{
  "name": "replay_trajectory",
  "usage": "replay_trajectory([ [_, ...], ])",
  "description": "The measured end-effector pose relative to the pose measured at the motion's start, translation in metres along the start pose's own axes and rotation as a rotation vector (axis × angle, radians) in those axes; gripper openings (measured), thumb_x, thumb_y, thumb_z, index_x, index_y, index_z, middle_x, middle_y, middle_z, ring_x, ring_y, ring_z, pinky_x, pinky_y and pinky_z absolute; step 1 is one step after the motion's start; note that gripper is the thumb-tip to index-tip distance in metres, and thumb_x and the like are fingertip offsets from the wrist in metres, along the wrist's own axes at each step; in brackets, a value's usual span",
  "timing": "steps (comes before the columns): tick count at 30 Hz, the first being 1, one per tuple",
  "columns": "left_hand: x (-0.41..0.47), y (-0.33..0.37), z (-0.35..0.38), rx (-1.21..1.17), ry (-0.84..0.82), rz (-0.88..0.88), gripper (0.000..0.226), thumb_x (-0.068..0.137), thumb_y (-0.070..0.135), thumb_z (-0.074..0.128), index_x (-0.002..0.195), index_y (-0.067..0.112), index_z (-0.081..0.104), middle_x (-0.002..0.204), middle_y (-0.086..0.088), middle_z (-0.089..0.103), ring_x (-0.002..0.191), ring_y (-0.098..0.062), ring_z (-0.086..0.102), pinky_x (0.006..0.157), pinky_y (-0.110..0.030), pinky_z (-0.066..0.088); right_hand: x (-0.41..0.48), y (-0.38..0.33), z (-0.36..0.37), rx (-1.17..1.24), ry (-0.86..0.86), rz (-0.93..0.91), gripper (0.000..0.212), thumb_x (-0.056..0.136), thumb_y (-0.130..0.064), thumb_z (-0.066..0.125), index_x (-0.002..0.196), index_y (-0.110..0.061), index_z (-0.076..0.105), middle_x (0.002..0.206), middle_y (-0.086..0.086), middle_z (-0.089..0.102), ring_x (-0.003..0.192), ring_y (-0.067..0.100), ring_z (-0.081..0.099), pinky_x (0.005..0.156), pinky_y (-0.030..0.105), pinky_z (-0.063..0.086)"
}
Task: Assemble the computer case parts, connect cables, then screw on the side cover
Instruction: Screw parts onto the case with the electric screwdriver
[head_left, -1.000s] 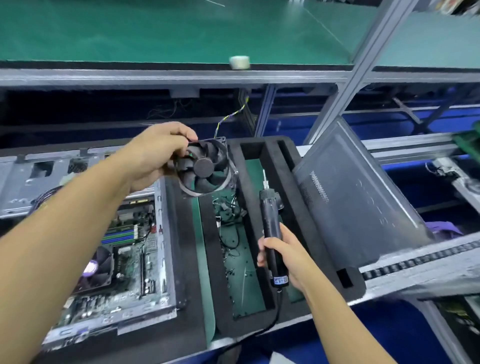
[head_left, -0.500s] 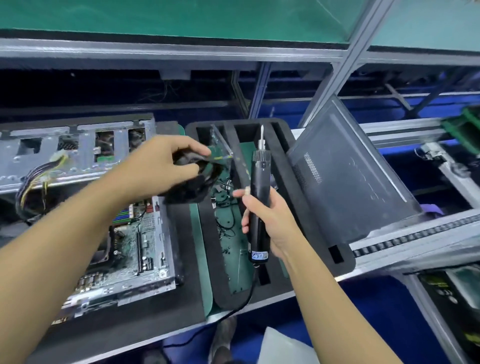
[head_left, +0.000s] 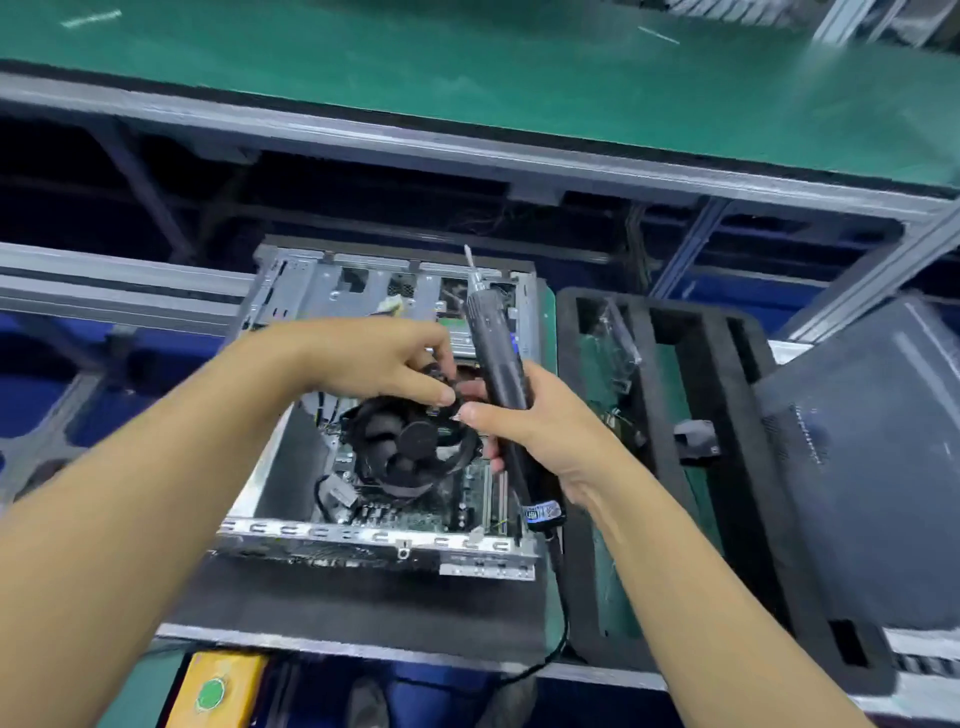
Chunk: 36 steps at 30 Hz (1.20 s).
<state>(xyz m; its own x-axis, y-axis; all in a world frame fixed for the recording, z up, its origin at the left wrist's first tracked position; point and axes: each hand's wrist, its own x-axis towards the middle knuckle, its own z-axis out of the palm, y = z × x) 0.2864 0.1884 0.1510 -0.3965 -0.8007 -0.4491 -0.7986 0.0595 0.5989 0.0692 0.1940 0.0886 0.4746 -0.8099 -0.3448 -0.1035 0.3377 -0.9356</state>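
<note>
Here, left hand (head_left: 379, 358) pinches the fan (head_left: 410, 441) by its rim over the open case (head_left: 291, 291), likely to seat it. Right hand (head_left: 545, 431) curls its fingers round the electric screwdriver (head_left: 498, 364), bit pointing far, presumably ready for fastening.

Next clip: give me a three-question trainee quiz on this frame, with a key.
1. True or false: the side cover is already screwed onto the computer case.
2. Which hand grips the electric screwdriver? A) left hand B) right hand
3. Fill in: the left hand holds a black ___ over the open case.
Key: 1 false, it leans at the right; 2 B; 3 fan.
</note>
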Motion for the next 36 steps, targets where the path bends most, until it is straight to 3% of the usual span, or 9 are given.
replay_trajectory([
  [3, -0.012, -0.025, 0.003, 0.050, -0.008, 0.013, 0.038, 0.089, 0.045, 0.067, 0.117, 0.026, 0.050, 0.105, -0.006, 0.067, 0.094, -0.028, 0.063, 0.087, -0.047, 0.051, 0.012, 0.004, 0.041, -0.045, -0.045, 0.053, 0.037, 0.083, -0.012, 0.083, 0.111, -0.015, 0.059, 0.079, 0.001, 0.074, 0.056, 0.016, 0.060, 0.054, 0.030, 0.056],
  [7, -0.027, -0.061, 0.013, 0.035, 0.034, 0.028, 0.047, 0.084, 0.045, 0.072, 0.113, 0.017, 0.048, 0.098, -0.014, 0.067, 0.085, -0.032, 0.062, 0.078, -0.048, 0.051, 0.022, 0.012, 0.075, -0.095, -0.042, 0.131, 0.038, 0.081, -0.007, 0.082, 0.111, -0.014, 0.059, 0.096, 0.018, 0.075, 0.060, 0.018, 0.066, 0.052, 0.029, 0.054],
  [10, -0.029, -0.082, 0.029, 0.143, 0.069, 0.050, 0.045, 0.073, 0.053, 0.079, 0.094, 0.029, 0.048, 0.075, 0.010, 0.056, 0.064, -0.003, 0.051, 0.057, -0.030, 0.039, 0.023, 0.016, 0.082, -0.198, -0.031, 0.232, 0.032, 0.087, -0.002, 0.073, 0.113, -0.011, 0.056, 0.097, 0.016, 0.071, 0.060, 0.020, 0.070, 0.051, 0.029, 0.055],
  [12, -0.023, -0.089, 0.044, 0.315, 0.055, 0.090, 0.048, 0.067, 0.060, 0.079, 0.087, 0.032, 0.046, 0.069, 0.014, 0.048, 0.064, 0.000, 0.044, 0.053, -0.028, 0.030, 0.020, 0.019, 0.079, -0.209, 0.028, 0.280, 0.030, 0.089, -0.002, 0.071, 0.114, -0.005, 0.055, 0.084, 0.016, 0.069, 0.052, 0.019, 0.065, 0.050, 0.029, 0.055],
  [18, 0.000, -0.101, 0.086, 0.382, -0.230, 0.036, 0.048, 0.086, 0.074, 0.046, 0.091, 0.028, 0.058, 0.074, 0.011, 0.053, 0.069, -0.010, 0.053, 0.062, -0.034, 0.042, -0.007, 0.024, 0.052, -0.047, 0.238, 0.238, 0.038, 0.086, -0.007, 0.076, 0.117, -0.007, 0.054, 0.117, 0.027, 0.070, 0.057, 0.020, 0.063, 0.058, 0.035, 0.058],
  [23, 0.019, -0.091, 0.076, 0.419, -0.406, -0.024, 0.037, 0.095, 0.059, 0.046, 0.106, 0.028, 0.063, 0.094, 0.008, 0.062, 0.087, -0.015, 0.059, 0.084, -0.036, 0.047, -0.037, 0.023, 0.008, 0.085, 0.365, 0.174, 0.026, 0.088, -0.004, 0.073, 0.111, -0.002, 0.061, 0.105, 0.013, 0.077, 0.056, 0.018, 0.062, 0.055, 0.032, 0.057],
  [26, 0.034, -0.065, 0.062, 0.483, -0.483, -0.087, 0.037, 0.097, 0.055, 0.046, 0.110, 0.025, 0.064, 0.085, 0.010, 0.064, 0.074, -0.008, 0.058, 0.073, -0.029, 0.046, -0.055, 0.025, -0.024, 0.140, 0.466, 0.126, 0.020, 0.089, -0.004, 0.073, 0.106, -0.004, 0.062, 0.096, 0.011, 0.077, 0.056, 0.018, 0.062, 0.054, 0.030, 0.055],
  [31, 0.080, 0.013, 0.063, 0.427, -0.216, 0.076, 0.033, 0.099, 0.051, 0.045, 0.087, 0.028, 0.067, 0.074, 0.015, 0.070, 0.066, 0.001, 0.066, 0.063, -0.022, 0.049, -0.077, 0.039, -0.082, 0.171, 0.519, 0.135, 0.019, 0.087, -0.006, 0.074, 0.098, -0.010, 0.059, 0.080, 0.008, 0.066, 0.056, 0.019, 0.062, 0.054, 0.030, 0.054],
  [36, 0.139, 0.082, 0.080, 0.806, 0.113, -0.001, 0.047, 0.097, 0.053, 0.045, 0.066, 0.018, 0.047, 0.071, 0.002, 0.055, 0.071, -0.025, 0.056, 0.063, -0.034, 0.047, -0.089, 0.061, -0.129, 0.204, 0.458, 0.170, 0.019, 0.089, -0.003, 0.069, 0.105, -0.009, 0.061, 0.072, 0.004, 0.064, 0.055, 0.020, 0.059, 0.051, 0.031, 0.052],
])
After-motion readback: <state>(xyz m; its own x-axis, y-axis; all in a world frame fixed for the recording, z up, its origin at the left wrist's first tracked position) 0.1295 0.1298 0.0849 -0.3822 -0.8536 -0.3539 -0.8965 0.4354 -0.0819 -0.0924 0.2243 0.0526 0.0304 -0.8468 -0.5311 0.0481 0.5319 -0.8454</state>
